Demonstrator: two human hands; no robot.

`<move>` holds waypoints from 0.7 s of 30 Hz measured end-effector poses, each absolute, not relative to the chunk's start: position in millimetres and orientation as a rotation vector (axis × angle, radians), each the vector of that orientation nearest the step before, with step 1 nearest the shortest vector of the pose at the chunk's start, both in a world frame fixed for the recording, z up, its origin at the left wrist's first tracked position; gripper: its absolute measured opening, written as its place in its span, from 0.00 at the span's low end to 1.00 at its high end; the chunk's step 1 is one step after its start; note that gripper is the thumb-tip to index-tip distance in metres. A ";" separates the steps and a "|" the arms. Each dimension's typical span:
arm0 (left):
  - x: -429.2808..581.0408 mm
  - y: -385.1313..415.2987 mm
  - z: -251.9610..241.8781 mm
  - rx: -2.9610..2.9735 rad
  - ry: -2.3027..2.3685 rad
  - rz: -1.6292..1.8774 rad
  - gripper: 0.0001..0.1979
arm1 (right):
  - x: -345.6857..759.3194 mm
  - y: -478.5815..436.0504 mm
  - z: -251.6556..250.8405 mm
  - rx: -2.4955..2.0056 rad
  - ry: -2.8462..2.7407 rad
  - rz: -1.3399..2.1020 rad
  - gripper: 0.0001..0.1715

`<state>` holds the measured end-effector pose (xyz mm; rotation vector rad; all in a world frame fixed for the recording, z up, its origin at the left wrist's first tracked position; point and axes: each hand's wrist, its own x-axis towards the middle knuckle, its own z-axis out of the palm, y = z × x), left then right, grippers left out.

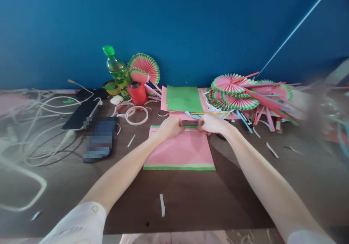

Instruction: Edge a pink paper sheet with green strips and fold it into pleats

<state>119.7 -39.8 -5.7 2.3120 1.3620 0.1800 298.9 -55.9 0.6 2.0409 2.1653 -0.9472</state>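
Observation:
A pink sheet of paper (182, 149) with green bands lies flat on the brown table in front of me. Pale strips run along its near and far bands. At the far edge, my left hand (171, 127) is closed with its fingertips down on the pale strip (191, 129). My right hand (211, 124) pinches at the right end of that same strip, near the sheet's far right corner. The fingertips are partly hidden. Behind the hands lie a green sheet (183, 98) and more pink paper (164, 100).
Watermelon-patterned paper fans (234, 91) are heaped at the back right. A green-capped bottle (118, 71), red tape roll (137, 93) and white tape ring (136, 116) stand or lie back left. Phones (100, 140) and white cables (35, 127) spread leftward; paper scraps (162, 204) are scattered about.

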 end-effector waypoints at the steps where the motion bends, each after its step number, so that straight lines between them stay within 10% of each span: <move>1: 119.7 -39.7 -6.1 2.312 1.363 0.174 0.09 | 298.7 -56.1 0.9 2.040 2.167 -0.946 0.07; 21: 121.4 -42.1 -10.0 2.294 1.444 0.171 0.09 | 297.8 -56.7 3.0 2.026 2.177 -0.880 0.07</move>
